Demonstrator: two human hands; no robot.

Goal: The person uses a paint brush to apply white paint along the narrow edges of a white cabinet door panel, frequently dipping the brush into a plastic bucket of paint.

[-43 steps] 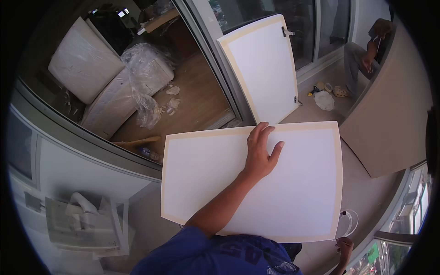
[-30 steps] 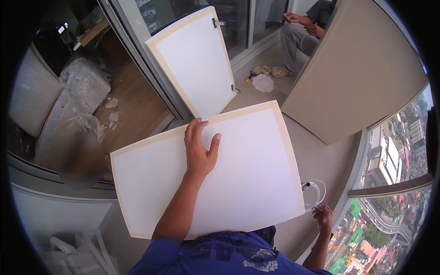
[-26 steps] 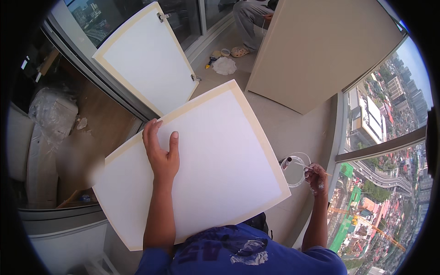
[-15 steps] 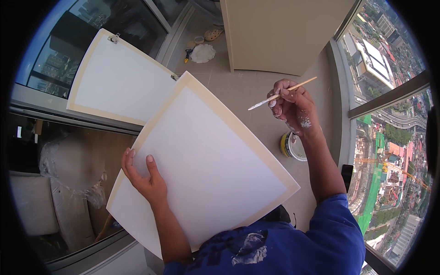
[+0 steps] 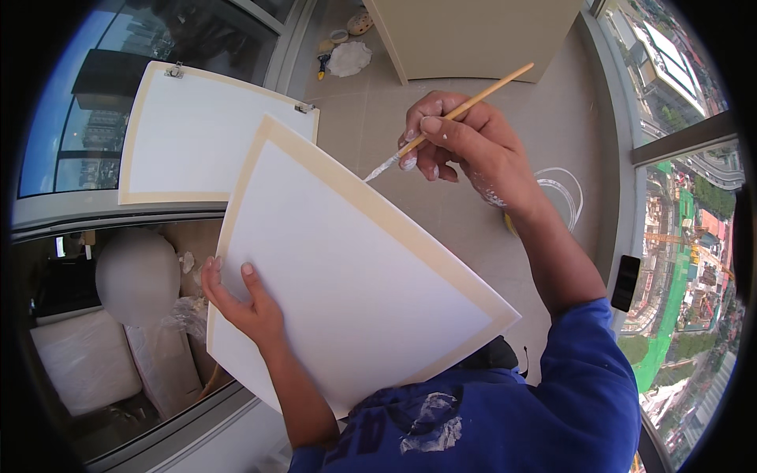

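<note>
A white board [image 5: 347, 276] bordered with cream tape leans across my lap at a slant. My left hand [image 5: 251, 314] holds it by its left edge, with the thumb on the white face. In my right hand [image 5: 477, 146] a thin wooden paintbrush [image 5: 493, 88] is pinched between thumb and fingers. White paint coats its bristles, and their tip is close to the board's upper right edge; whether it touches I cannot tell. Flecks of white paint mark the right fingers and wrist.
Another taped white sheet [image 5: 205, 134] with metal clips [image 5: 175, 71] stands against the window at left. Behind my right forearm is a bucket [image 5: 558, 193]. A phone [image 5: 625, 284] lies by the right window. A beige panel [image 5: 465, 35], cloth [image 5: 348, 59] and clog [image 5: 360, 22] are farther off.
My right hand has come left and nearer, bringing the brush tip down to the board's edge. My left hand keeps its hold on the board. The view has shifted slightly.
</note>
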